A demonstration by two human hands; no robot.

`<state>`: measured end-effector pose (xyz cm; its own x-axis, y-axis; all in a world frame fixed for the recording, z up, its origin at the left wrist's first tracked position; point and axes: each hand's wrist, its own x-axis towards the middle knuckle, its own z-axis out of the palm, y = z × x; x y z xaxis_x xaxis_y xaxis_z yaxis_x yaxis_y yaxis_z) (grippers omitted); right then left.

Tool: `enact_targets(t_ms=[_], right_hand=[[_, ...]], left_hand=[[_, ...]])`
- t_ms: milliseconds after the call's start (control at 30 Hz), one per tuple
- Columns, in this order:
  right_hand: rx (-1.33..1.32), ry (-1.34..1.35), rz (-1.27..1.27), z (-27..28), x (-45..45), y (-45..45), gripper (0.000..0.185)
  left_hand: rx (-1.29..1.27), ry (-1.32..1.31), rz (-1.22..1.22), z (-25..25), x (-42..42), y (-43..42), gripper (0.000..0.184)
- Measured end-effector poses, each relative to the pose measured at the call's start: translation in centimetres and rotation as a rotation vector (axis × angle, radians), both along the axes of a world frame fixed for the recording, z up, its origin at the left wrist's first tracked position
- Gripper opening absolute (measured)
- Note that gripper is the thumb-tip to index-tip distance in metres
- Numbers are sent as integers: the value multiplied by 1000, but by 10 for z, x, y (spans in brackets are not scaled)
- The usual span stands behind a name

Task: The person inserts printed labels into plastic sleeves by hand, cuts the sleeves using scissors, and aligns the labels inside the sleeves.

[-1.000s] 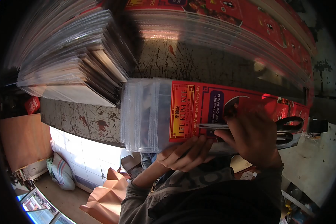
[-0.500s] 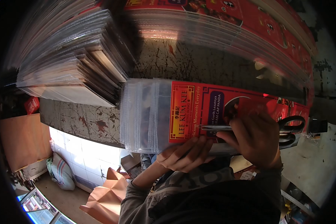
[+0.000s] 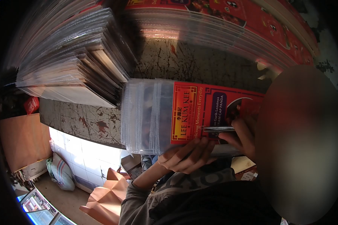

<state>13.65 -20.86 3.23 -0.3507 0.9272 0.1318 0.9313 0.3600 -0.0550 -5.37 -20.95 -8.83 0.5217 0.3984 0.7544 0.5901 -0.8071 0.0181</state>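
Note:
A red printed "Lee Kum Kee" sheet (image 3: 210, 103) lies over a stack of clear plastic sheets (image 3: 139, 116) on the worn table. At the near edge, my left hand (image 3: 186, 154) has its fingers curled together, gripping the red sheet's border. My right hand (image 3: 245, 137) is closed on a pair of scissors (image 3: 217, 129), whose blades point left and lie over the red sheet. A large blurred patch hides the scissors' handles and part of my right hand.
Tall piles of plastic-sleeved sheets (image 3: 75, 63) stand at the upper left. More red printed sheets (image 3: 218, 13) are stacked along the far side of the scratched table (image 3: 165, 60). A white sack (image 3: 61, 172) and folded brown paper (image 3: 107, 197) are below on the left.
Both hands and the scissors stay almost in place; the red sheet is shifted very slightly. A blurred patch now covers the right side of the view.

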Motion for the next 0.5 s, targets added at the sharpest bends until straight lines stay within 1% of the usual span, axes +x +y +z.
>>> enact_targets(t_ms=[267,433,500], right_hand=[[12,-21,-2,-2,-1,-1,27],[95,-61,-35,-10,-4,0,28],[97,-25,-42,-13,0,1,28]], left_hand=[[-5,8,-3,0,-1,-1,36],[8,1,7,0,-1,0,36],[-3,7,-2,-1,-2,-1,36]])
